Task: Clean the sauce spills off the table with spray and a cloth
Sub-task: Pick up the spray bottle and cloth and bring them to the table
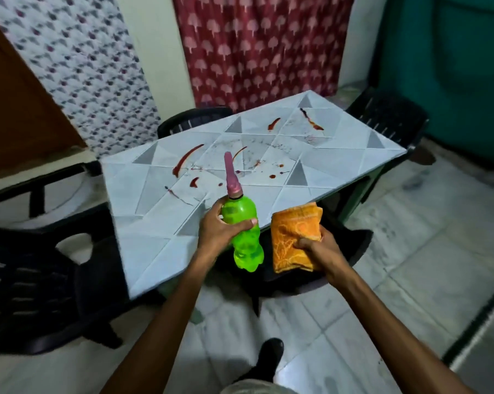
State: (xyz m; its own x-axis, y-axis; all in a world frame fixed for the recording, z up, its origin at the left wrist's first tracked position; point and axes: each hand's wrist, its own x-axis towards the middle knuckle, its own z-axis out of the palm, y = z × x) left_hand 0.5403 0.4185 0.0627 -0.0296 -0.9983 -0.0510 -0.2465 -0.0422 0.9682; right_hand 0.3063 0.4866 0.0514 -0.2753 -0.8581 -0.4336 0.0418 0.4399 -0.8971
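A pale table (143,251) with a grey triangle pattern carries several red sauce streaks and drops; the largest streak (186,159) lies left of centre, others (311,119) near the far corner. My left hand (220,228) grips a bright green spray bottle (241,231) with a pink nozzle pointing at the table, held over the near edge. My right hand (315,247) holds a folded orange cloth (292,234) just off the table's near right edge.
Black plastic chairs surround the table: one at the left (41,280), one at the far side (194,119), one at the right (388,118), one under my hands (345,251). Patterned curtains hang behind. The floor is light tile; my shoe (268,356) shows below.
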